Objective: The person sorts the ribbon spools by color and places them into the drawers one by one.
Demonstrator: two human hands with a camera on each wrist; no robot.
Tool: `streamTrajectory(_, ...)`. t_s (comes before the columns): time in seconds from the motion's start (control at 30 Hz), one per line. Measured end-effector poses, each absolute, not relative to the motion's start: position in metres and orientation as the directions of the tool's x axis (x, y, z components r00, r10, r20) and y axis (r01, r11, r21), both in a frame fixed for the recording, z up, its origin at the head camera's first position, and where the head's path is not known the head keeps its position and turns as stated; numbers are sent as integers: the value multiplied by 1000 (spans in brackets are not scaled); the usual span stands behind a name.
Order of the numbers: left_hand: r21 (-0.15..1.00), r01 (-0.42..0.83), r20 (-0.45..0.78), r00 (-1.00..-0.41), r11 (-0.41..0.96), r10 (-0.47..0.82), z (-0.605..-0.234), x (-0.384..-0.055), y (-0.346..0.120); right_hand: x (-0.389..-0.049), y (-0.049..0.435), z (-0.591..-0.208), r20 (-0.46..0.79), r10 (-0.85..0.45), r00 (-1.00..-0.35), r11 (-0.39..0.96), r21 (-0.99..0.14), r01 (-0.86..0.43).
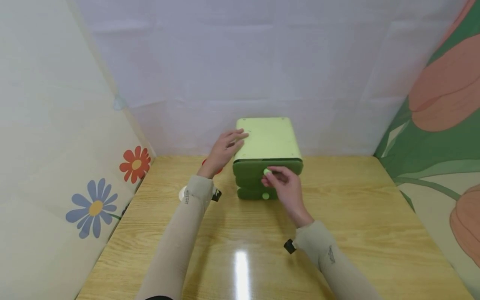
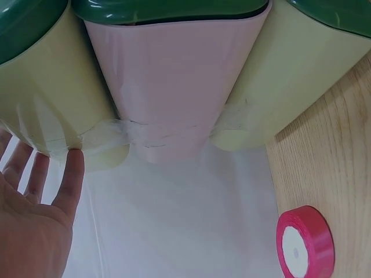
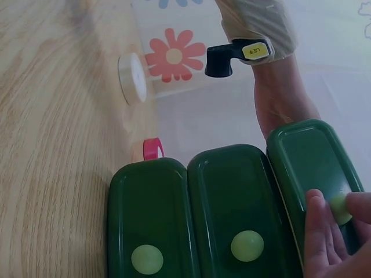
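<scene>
A small three-drawer cabinet (image 1: 268, 137) has a pale yellow-green top and dark green drawer fronts. My left hand (image 1: 225, 150) rests against its left side near the top, fingers fairly straight. In the left wrist view the fingertips touch the yellowish upper tier, close to clear tape stuck across the side. With thumb and fingers my right hand (image 1: 286, 187) pinches the round light green knob (image 3: 340, 209) of the top drawer (image 3: 313, 156). Below it, the middle drawer (image 3: 232, 191) and bottom drawer (image 3: 152, 202) show their own knobs in the right wrist view.
A roll of red ribbon (image 2: 316, 243) stands on the wooden table (image 1: 356, 216), left of the cabinet. Nearer the left forearm is a white roll (image 3: 133, 78). Behind the cabinet hangs a white cloth (image 1: 262, 62); flower-printed panels flank both sides.
</scene>
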State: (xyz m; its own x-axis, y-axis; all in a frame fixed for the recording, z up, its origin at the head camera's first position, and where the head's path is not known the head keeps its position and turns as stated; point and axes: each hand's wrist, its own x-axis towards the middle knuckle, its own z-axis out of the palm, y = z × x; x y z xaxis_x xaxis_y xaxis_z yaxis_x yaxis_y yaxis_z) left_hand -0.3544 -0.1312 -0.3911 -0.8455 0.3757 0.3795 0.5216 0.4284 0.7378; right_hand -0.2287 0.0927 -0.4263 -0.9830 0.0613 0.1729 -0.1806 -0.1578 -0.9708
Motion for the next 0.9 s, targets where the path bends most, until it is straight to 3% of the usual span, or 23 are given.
streamTrajectory(0.9,759,494,355,-860,424,368,-390,-353,-131,-242,92,-432,190,78,-979,-122,-972,-199)
